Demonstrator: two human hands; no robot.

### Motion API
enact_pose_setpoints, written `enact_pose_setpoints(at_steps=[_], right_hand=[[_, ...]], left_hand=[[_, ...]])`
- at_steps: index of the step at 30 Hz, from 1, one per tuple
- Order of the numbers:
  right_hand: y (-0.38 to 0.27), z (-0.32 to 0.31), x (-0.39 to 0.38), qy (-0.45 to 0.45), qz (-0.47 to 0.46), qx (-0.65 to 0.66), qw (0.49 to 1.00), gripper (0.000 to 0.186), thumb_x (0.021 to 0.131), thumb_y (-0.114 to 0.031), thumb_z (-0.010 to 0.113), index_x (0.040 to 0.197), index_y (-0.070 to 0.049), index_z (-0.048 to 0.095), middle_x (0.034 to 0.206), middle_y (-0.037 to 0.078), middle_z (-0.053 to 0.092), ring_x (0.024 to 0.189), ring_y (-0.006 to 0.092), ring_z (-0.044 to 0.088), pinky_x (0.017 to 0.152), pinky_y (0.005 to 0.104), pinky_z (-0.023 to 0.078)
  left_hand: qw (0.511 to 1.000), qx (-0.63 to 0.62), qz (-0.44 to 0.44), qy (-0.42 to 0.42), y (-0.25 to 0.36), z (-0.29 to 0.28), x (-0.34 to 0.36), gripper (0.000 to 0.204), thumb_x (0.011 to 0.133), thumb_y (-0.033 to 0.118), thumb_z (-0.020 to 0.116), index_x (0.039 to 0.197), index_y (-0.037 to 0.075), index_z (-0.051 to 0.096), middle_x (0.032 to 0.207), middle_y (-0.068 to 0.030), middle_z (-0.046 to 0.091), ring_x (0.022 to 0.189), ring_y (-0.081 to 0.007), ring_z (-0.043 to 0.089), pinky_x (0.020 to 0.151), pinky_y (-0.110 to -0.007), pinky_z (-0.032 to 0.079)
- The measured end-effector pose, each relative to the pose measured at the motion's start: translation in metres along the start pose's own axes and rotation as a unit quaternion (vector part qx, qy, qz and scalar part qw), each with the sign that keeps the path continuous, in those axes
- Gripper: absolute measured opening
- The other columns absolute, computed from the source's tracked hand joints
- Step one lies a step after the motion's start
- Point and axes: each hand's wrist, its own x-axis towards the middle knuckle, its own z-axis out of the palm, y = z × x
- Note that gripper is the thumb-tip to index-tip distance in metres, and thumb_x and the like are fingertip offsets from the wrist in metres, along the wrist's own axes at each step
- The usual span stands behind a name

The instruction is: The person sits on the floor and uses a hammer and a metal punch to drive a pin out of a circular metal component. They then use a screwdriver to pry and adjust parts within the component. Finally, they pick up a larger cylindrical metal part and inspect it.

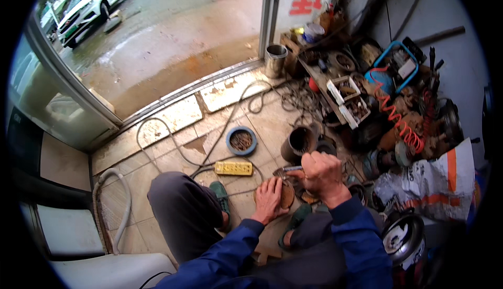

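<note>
Between my feet lies a round, brown, rusty-looking part [287, 197]. My left hand [269, 201] lies over its left side, fingers stretched to the far edge and thumb along the near edge, gripping it. Just above and to the right, my right hand [324, 176] is closed in a fist around a tool with a slim metal shaft [291, 168]; its shaft points left and the fist hides its handle, so I cannot tell its exact kind. A dark metal cylinder [300, 145] stands just beyond the right fist.
A blue-rimmed bowl of small metal pieces [241, 141] and a yellow power strip [233, 168] sit ahead on the tiles, with cables running about. A cluttered bench holds a parts box [348, 98] at right. A white sack [437, 184] lies nearer. A metal can [275, 61] stands by the doorway.
</note>
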Motion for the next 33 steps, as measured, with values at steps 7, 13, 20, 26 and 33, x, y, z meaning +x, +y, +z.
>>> enact_pose_setpoints(at_steps=[7,13,20,26,33], right_hand=[[-0.006,-0.004,-0.011,-0.003,0.067,-0.023,0.997,0.056,0.088,-0.058,0.076,0.069,-0.012,0.051,0.062,0.008,0.053,0.054,0.0289,0.062,0.048,0.0403,0.046],[-0.007,-0.002,-0.008,0.011,0.066,-0.031,0.997,0.057,0.090,-0.060,0.074,0.070,-0.012,0.052,0.062,0.008,0.055,0.055,0.0287,0.062,0.047,0.0398,0.046],[0.000,-0.008,0.003,-0.049,-0.031,0.016,0.998,0.056,0.085,-0.061,0.075,0.068,-0.013,0.050,0.064,0.008,0.051,0.057,0.0287,0.060,0.051,0.0407,0.046],[0.010,-0.007,0.005,0.007,0.028,-0.016,0.999,0.060,0.087,-0.060,0.076,0.065,-0.012,0.048,0.059,0.007,0.049,0.051,0.0274,0.057,0.047,0.0401,0.042],[0.007,-0.037,0.012,0.047,0.059,0.010,0.997,0.059,0.090,-0.058,0.074,0.068,-0.010,0.047,0.062,0.009,0.048,0.053,0.0305,0.056,0.048,0.0422,0.041]], left_hand=[[1.000,-0.014,0.018,-0.005,0.000,0.010,0.002,0.127,0.049,0.042,0.099,0.155,0.002,0.041,0.153,-0.0164,0.045,0.142,-0.0382,0.042,0.115,-0.051,0.035],[1.000,-0.005,0.022,0.009,-0.001,0.007,0.004,0.124,0.050,0.042,0.098,0.154,0.002,0.043,0.154,-0.0177,0.045,0.143,-0.0397,0.041,0.117,-0.052,0.034],[0.995,0.064,0.001,-0.071,0.010,0.007,0.001,0.131,0.058,0.052,0.096,0.162,0.004,0.033,0.167,-0.0170,0.035,0.156,-0.0383,0.029,0.122,-0.061,0.027],[0.995,0.069,0.061,-0.023,0.006,0.002,-0.006,0.118,0.069,0.050,0.092,0.161,0.004,0.034,0.163,-0.0175,0.038,0.154,-0.0393,0.032,0.122,-0.058,0.026],[0.993,0.080,0.064,-0.059,0.018,-0.004,-0.005,0.101,0.083,0.039,0.083,0.164,0.007,0.032,0.168,-0.0178,0.034,0.156,-0.0401,0.030,0.123,-0.057,0.026]])
